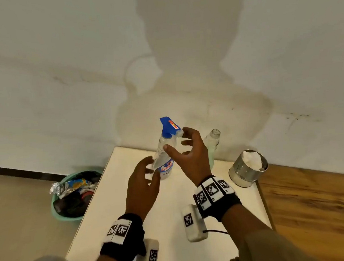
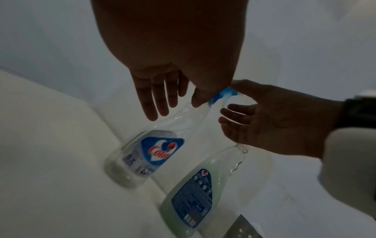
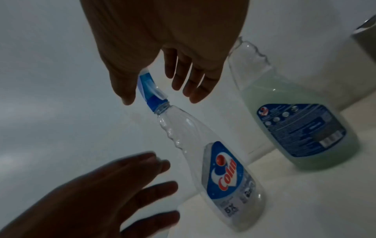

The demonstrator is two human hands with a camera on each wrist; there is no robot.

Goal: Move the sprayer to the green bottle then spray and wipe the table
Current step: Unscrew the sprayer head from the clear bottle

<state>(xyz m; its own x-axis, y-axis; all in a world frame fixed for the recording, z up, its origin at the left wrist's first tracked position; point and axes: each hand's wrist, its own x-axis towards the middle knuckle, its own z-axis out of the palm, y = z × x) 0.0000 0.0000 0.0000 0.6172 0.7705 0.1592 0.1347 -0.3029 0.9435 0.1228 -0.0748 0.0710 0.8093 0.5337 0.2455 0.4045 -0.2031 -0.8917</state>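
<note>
Step one, sprayer point(image 1: 169, 126) not off the clear bottle point(image 1: 165, 161) yet: both my hands, left point(image 1: 143, 185) and right point(image 1: 191, 157), are spread and empty, so next I'd steady the bottle, unscrew, shift it to the green bottle point(image 1: 213, 145).

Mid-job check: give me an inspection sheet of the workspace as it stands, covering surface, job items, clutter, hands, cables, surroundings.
Surface: white table, no wet patch seen.
Job's things: clear bottle upright with the blue sprayer on its neck; green bottle behind it, neck open, no cap; white cloth stuffed in a metal tin.
Clutter: nothing seen besides the job's things.
Hands: left hand open beside the clear bottle's body; right hand open, fingers spread near the sprayer; neither grips yet.
Cables: black lead from the right wrist unit.
Surroundings: green basin of rubbish on the floor to the left; white wall behind.
</note>
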